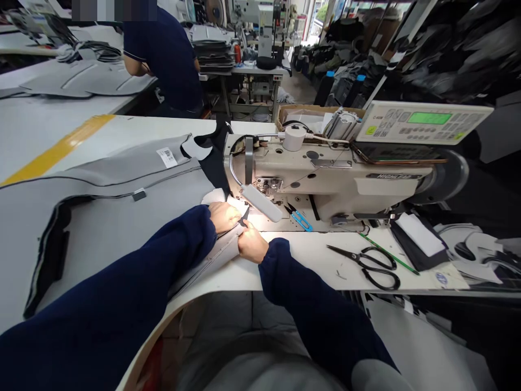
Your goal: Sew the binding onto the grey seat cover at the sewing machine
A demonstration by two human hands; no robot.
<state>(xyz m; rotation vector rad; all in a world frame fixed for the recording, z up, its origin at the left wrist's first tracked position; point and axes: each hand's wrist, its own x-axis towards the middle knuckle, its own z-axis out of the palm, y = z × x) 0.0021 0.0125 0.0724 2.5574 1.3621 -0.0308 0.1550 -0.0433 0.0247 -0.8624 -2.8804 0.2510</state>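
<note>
In front of me an industrial sewing machine [280, 168] stands on the white table, its lamp [262, 203] lighting the needle area. A large grey fabric panel [114, 212] with dark edging spreads out to the left and reaches up to the machine. My left hand [224, 217] lies on the panel's edge close to the needle, fingers closed on the fabric. Just right of it my right hand [253, 243] pinches the front edge of the same panel. The needle and the fabric under it are partly hidden by the lamp and my fingers.
Blue thread snips [300, 218] lie on the machine bed. Black scissors [370, 263] and a green pencil [401, 259] rest to the right, near small cut pieces [468, 247]. A control panel [423, 122] sits atop the machine. Another person [163, 54] works behind the table.
</note>
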